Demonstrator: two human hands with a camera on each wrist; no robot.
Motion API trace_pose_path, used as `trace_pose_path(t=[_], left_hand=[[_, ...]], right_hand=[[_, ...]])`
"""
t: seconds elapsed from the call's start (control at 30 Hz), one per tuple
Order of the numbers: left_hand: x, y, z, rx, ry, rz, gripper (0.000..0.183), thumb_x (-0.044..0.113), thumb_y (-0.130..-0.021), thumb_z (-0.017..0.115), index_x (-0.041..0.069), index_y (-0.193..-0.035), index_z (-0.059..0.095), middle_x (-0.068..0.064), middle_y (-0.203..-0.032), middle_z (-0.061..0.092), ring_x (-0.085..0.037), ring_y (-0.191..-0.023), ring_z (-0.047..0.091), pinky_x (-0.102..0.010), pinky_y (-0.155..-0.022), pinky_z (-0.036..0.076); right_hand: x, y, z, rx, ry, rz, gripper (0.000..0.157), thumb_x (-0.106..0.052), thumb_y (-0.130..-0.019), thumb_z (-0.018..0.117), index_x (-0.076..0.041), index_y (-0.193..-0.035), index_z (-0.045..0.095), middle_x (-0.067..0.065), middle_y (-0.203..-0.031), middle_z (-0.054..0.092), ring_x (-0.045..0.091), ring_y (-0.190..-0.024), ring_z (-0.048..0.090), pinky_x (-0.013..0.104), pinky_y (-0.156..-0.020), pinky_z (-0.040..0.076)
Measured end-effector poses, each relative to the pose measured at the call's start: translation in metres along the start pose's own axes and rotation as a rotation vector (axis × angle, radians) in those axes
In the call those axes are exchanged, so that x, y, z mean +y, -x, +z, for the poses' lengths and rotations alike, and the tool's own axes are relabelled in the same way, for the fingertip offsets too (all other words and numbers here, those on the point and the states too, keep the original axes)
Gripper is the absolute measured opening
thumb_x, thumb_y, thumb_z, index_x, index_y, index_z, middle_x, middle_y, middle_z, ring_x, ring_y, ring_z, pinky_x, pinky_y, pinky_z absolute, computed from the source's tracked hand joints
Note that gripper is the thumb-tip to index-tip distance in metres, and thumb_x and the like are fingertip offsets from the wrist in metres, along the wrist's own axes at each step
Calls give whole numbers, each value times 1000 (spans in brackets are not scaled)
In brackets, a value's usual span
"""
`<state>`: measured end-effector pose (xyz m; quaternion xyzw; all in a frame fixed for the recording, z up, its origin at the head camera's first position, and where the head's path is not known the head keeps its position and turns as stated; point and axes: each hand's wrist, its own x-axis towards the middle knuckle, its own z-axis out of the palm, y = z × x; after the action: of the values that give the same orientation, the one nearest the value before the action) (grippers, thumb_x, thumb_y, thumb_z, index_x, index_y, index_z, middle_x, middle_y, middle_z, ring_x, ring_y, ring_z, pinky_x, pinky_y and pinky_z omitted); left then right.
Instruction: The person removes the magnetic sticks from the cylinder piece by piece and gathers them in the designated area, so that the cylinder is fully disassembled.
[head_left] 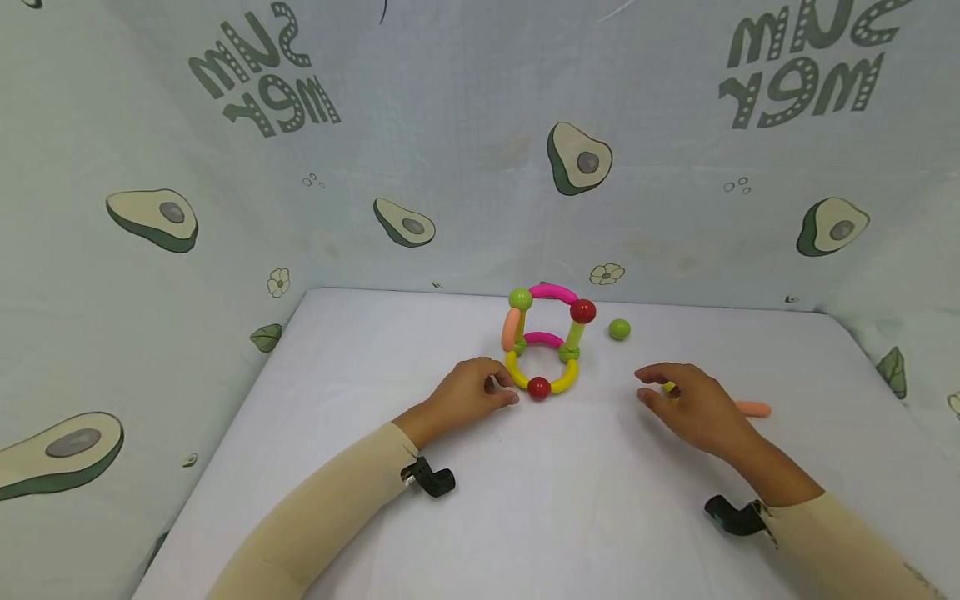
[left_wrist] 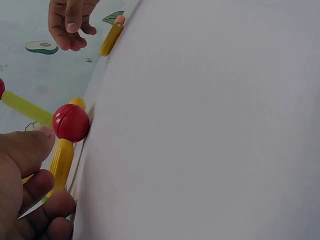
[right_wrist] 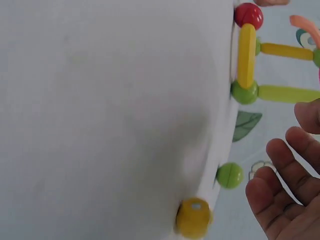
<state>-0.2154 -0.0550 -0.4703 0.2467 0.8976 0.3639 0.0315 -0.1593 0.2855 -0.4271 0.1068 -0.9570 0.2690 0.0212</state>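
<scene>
A standing toy frame of colored balls and curved rods (head_left: 566, 380) is on the white table. It has a red ball (head_left: 538, 388) low at the front, a second red ball (head_left: 582, 311) at the top right, pink rods (head_left: 553, 292) and an orange rod (head_left: 511, 330). My left hand (head_left: 468, 396) is at the frame's left side, thumb and index finger apart; whether a fingertip touches the frame, I cannot tell. To the right, my right hand (head_left: 697, 412) hovers with relaxed fingers, nothing between them. It partly hides a yellow piece (right_wrist: 194, 218) and an orange rod (head_left: 753, 408).
A loose green ball (head_left: 619, 329) lies right of the toy frame, towards the back of the table (head_left: 570, 500). A hanging cloth (head_left: 480, 167) printed with avocados rises behind the table and along its sides.
</scene>
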Motion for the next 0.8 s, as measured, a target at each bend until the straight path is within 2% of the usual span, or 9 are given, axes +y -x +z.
trace_pose_path(t=[0.1,0.23,0.4,0.57,0.7,0.8], left_hand=[[-4,-4,-7,21,-13,-60,28,28,-90,82,14,-112,71,7,-103,67,-13,-89,60,-27,-78,53],[-8,-12,-13,47,-48,-105,52,31,-89,83,9,-132,64,0,-122,67,-19,-110,59,-34,-95,51],[-12,-24,-10,25,-96,-141,76,38,-86,85,13,-148,50,-2,-138,62,-24,-127,52,-41,-107,45],[-13,-34,-7,3,-111,-141,87,43,-82,87,16,-153,45,1,-147,55,-28,-138,42,-49,-114,36],[-12,-38,-6,-24,-143,-127,91,47,-80,87,14,-154,45,-2,-150,53,-31,-143,37,-52,-116,27],[-11,-40,-6,-37,-165,-120,91,47,-80,86,11,-153,45,-4,-149,54,-32,-143,36,-51,-116,24]], right_hand=[[-11,-9,12,-49,12,-11,37,-18,-97,72,-1,-129,66,17,-121,68,36,-106,60,54,-88,53],[-23,-20,27,-112,12,-13,46,-20,-95,74,1,-134,61,18,-121,68,37,-110,61,54,-92,54],[-33,-33,40,-179,6,21,60,-27,-94,75,5,-140,54,19,-122,67,38,-114,60,56,-97,51],[-39,-47,48,-225,-17,47,73,-35,-92,77,7,-144,48,13,-115,66,32,-106,59,51,-96,52],[-42,-52,51,-255,-23,70,83,-42,-90,78,8,-147,43,13,-115,65,30,-104,59,50,-94,54],[-43,-54,52,-260,-20,78,86,-43,-89,79,9,-148,41,15,-115,64,30,-104,59,51,-94,54]])
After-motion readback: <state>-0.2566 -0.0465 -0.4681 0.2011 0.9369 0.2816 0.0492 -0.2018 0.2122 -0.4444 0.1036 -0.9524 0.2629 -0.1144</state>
